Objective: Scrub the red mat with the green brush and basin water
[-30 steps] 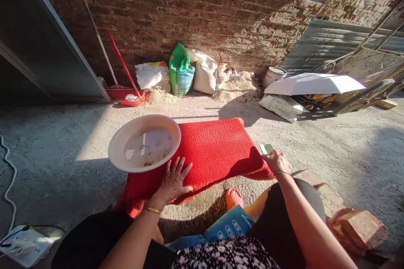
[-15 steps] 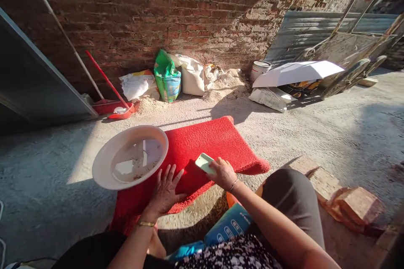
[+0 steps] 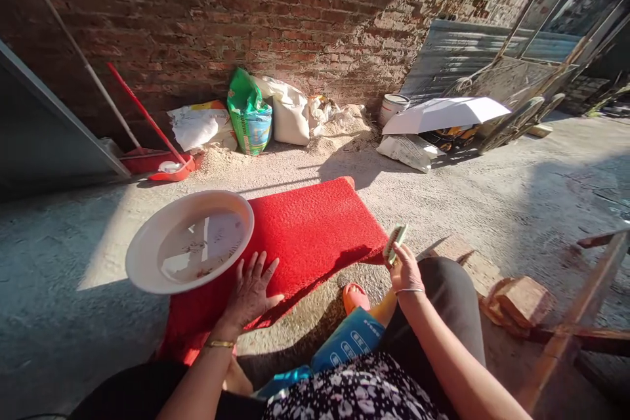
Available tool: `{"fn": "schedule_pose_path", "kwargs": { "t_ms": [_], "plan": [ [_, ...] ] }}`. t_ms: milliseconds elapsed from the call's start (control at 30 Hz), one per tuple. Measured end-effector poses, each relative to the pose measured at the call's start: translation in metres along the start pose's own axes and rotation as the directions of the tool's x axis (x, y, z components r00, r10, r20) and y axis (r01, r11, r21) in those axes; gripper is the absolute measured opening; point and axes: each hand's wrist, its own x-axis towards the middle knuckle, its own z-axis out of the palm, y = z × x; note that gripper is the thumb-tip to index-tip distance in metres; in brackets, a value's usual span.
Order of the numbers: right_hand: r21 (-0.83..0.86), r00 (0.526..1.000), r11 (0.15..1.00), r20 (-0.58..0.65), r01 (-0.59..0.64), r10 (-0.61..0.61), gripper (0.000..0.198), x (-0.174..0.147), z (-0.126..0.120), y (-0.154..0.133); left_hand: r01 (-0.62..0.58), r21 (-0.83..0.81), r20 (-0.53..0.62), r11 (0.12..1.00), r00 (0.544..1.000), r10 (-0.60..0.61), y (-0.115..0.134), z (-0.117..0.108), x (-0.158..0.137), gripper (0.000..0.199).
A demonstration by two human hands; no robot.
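A red rug [image 3: 315, 216] lies across in front of me, its near edge hanging down. My left hand [image 3: 252, 292] rests flat on it with the fingers spread, just beside a wide pale basin [image 3: 147, 262] of water with dark bits in it. In my right hand [image 3: 406, 269] is a light green scrub brush [image 3: 395, 243], raised past the rug's right end and tilted so that its bristles show. My right fingers are wrapped round the brush.
Bricks [image 3: 524, 302] and a wooden frame [image 3: 585, 305] lie at the right. Along the brick wall [image 3: 295, 26] stand a green sack [image 3: 249, 115], a white sack [image 3: 290, 118], a red dustpan [image 3: 172, 170] and a white umbrella [image 3: 443, 115]. My sandalled foot [image 3: 355, 297] is below the rug.
My right hand has lifted the brush off the rug and carried it to the right, turning its bristles into view. My left hand stays on the rug. The view has shifted slightly right.
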Motion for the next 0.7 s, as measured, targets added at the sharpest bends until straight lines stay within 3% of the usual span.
{"fn": "schedule_pose_path", "kwargs": {
  "t_ms": [133, 300, 500, 700],
  "plan": [
    [0.233, 0.976, 0.948, 0.058, -0.217, 0.209, 0.029, -0.031, 0.01, 0.035, -0.02, 0.032, -0.008, 0.999, 1.0, 0.021, 0.0, -0.001, 0.0, 0.085],
    [0.465, 0.908, 0.795, 0.049, -0.389, 0.416, 0.018, -0.034, 0.021, 0.042, -0.029, 0.019, -0.009, 0.999, 1.0, 0.029, 0.002, -0.003, 0.001, 0.086],
    [0.343, 0.871, 0.809, 0.063, -0.477, 0.487, 0.034, -0.032, 0.043, 0.05, -0.025, -0.007, -0.002, 1.0, 1.0, 0.025, 0.002, -0.004, 0.0, 0.085],
    [0.204, 0.855, 0.83, 0.117, -0.519, 0.506, 0.042, -0.03, 0.034, 0.055, -0.007, -0.035, -0.001, 0.999, 1.0, 0.007, 0.001, -0.003, 0.001, 0.085]
  ]
}}
